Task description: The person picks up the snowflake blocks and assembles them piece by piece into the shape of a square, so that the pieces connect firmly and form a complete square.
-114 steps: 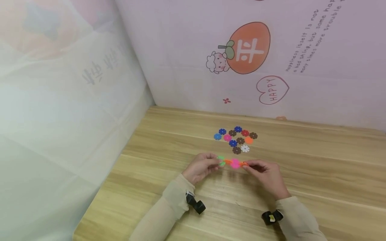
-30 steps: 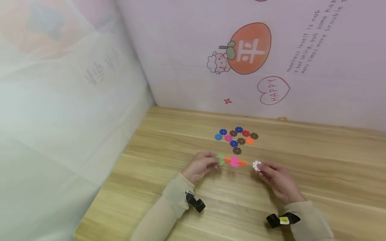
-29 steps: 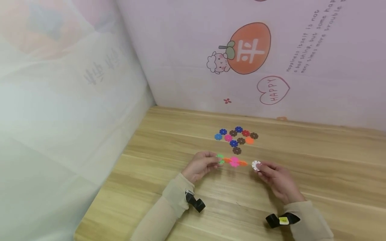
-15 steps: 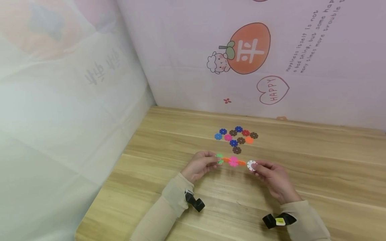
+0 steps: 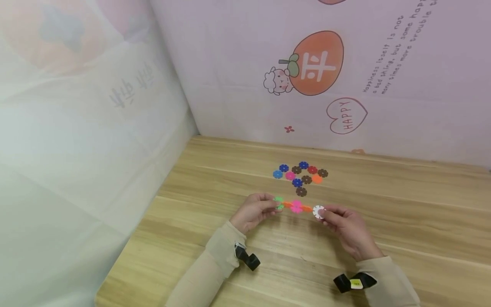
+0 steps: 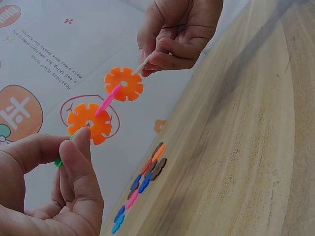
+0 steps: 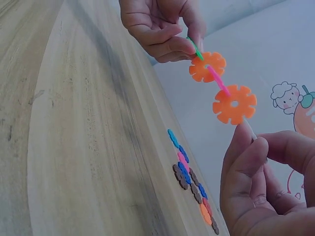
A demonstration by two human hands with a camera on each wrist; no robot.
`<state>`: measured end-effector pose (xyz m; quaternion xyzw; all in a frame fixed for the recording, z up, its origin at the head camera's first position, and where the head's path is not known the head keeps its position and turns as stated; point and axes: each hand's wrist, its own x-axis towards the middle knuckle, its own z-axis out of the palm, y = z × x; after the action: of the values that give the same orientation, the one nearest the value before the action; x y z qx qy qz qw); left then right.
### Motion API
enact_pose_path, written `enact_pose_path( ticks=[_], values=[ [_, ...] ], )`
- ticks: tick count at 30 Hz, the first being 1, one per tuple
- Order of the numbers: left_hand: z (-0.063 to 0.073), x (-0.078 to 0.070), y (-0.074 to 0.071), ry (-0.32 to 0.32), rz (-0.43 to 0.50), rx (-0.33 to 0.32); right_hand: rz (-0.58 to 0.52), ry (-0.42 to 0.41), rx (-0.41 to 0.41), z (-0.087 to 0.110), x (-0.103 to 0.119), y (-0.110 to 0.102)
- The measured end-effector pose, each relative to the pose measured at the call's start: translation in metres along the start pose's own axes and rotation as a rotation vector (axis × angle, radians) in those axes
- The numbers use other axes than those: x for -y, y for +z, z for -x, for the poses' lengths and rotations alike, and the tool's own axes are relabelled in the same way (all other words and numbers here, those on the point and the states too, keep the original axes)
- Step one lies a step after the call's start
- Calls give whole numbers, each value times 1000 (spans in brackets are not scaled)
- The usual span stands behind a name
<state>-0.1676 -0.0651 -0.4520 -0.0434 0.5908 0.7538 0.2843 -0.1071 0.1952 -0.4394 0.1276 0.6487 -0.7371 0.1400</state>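
Lower middle: left hand (image 5: 255, 213) pinches green notched plastic disc (image 5: 278, 199), right hand (image 5: 349, 228) white notched disc (image 5: 316, 212); align slots with adjoining orange disc (image 7: 231, 114).

The left hand (image 5: 255, 212) and right hand (image 5: 352, 230) face each other, apart, each in a curled-finger pinch; behind them, 2 forearms (image 5: 205, 268) slant inward from either side.

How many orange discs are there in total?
3: one orange disc beside the green disc and a second orange disc beside the white disc, both held up; a third orange disc lies on the table.
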Motion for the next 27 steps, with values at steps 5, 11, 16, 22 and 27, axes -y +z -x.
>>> enact_pose_path(
  ticks=[5, 11, 16, 22, 27],
  values=[
    [-1, 3, -1, 4, -16, 3, -3, -10, 12, -1, -1, 2],
    [-2, 4, -1, 5, -24, 7, -9, -9, 19, -2, -3, 4],
    [-2, 4, -1, -6, -27, 10, -7, -2, 14, -3, -4, 5],
    [-3, 6, -1, -18, -25, -8, 37, 20, -8, -4, -3, 7],
    [-3, 10, -1, -26, -50, -2, 53, 27, 3, -5, -3, 6]
  ],
)
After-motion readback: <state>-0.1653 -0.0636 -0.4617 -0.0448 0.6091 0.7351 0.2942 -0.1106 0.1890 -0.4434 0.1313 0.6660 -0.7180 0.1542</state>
